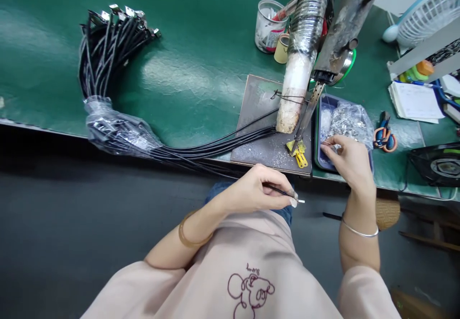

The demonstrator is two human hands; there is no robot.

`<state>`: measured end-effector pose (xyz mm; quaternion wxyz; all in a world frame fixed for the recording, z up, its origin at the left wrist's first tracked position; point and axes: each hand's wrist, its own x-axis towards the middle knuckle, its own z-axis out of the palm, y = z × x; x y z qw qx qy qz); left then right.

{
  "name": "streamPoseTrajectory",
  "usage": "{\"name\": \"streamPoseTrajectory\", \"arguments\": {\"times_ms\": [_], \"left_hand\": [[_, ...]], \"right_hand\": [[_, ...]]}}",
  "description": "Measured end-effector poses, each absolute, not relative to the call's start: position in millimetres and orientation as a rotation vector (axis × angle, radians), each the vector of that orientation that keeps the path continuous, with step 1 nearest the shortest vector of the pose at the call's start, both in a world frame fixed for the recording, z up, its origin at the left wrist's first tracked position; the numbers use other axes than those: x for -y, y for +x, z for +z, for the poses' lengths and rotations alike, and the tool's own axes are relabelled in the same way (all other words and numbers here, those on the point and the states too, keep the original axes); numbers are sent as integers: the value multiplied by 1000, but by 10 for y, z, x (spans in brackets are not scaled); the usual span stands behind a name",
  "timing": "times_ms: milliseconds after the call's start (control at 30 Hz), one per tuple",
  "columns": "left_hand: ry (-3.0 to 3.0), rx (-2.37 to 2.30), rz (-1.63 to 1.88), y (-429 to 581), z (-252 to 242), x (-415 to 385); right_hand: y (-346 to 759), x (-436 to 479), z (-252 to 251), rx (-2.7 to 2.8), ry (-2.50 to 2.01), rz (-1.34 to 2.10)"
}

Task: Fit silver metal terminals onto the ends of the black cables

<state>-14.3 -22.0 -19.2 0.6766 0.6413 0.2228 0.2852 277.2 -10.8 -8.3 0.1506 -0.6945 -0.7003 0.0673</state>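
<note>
The thin black cable (278,192) with a bare metal tip lies below the table edge, pinched between thumb and fingers of the left hand (257,189), wrist bent inward. The right hand (347,158), fingers closed on a small metal terminal (327,143), hovers over the blue plastic tray (319,132) beside the grey work plate (258,132).

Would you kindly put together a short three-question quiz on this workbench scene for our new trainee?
1. True or false: the left hand pinches the end of a black cable.
2. Where does the right hand reach? A) the blue tray of small metal parts B) the scissors C) the clear cup
3. What colour is the mat on the bench?

Key: 1. True. 2. A. 3. Green.
</note>
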Motion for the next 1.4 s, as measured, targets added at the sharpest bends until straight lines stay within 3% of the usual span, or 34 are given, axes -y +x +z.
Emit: {"name": "streamPoseTrajectory", "arguments": {"times_ms": [167, 300, 567, 767, 933, 1400], "left_hand": [[1824, -810, 944, 4, -271, 324], [1515, -1007, 1014, 42, -401, 310], [982, -828, 905, 3, -370, 177], [1085, -887, 988, 83, -315, 234], [1206, -981, 1019, 112, -257, 303], [1566, -1016, 1160, 109, -290, 322]], "right_hand": [[2773, 297, -32, 2008, -2042, 5], [2784, 370, -76, 2001, -2045, -101], [2724, 433, -120, 1774, -2011, -189], [2355, 568, -66, 1298, -1698, 169], [1862, 699, -134, 1358, -1559, 563], [1727, 723, -188, 1475, -1533, 592]]}}
